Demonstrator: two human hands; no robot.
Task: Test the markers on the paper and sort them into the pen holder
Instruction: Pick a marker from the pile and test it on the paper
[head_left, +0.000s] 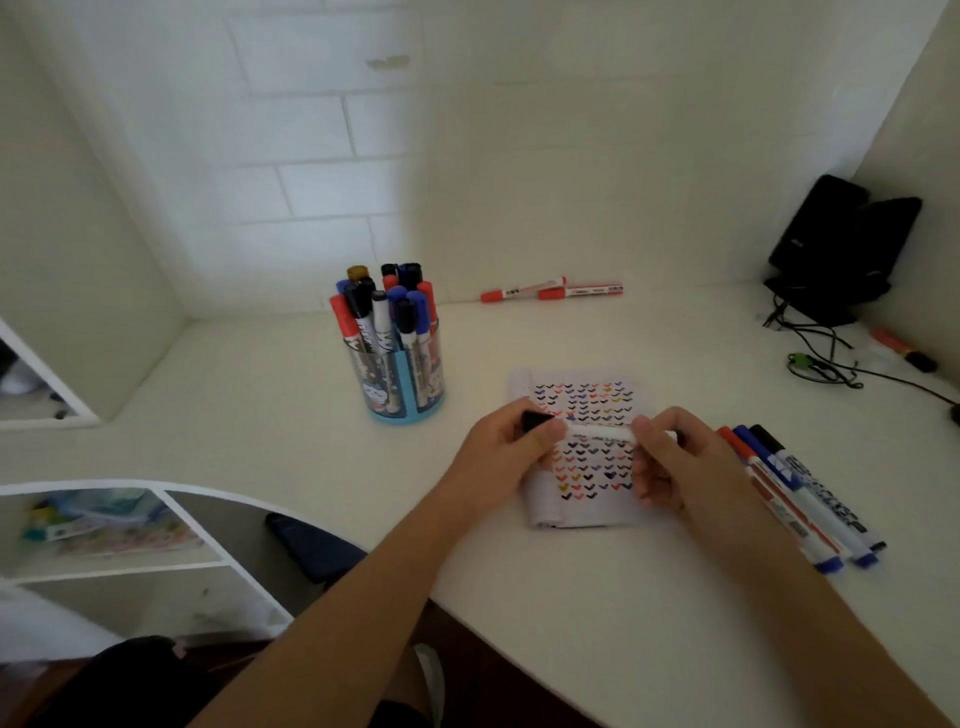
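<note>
Roughly a dozen markers stood upright in the pen holder left of centre in the frame, so much of the sorting looked done. The paper, lying on the worktop at lower centre, carried many rows of small ticks in black, blue, red and orange, which pointed to plenty of testing behind it. Just above that paper, both hands were closed on a single marker held crosswise: the left hand pinched its black cap end, while the right hand gripped the other end of the white barrel. A row of loose markers lay side by side at the right of the paper, seemingly awaiting their turn, and two red markers lay against the wall at upper centre, well apart from the holder, perhaps set aside. I judged the task past halfway, with this marker and the loose row to finish. Fingers hid the joint between cap and barrel, so I could not tell whether the cap was seated, coming off or going on; the tip was out of sight. The loose row overlapped too closely for a sure count, and blur made the barrel lettering unreadable.
</note>
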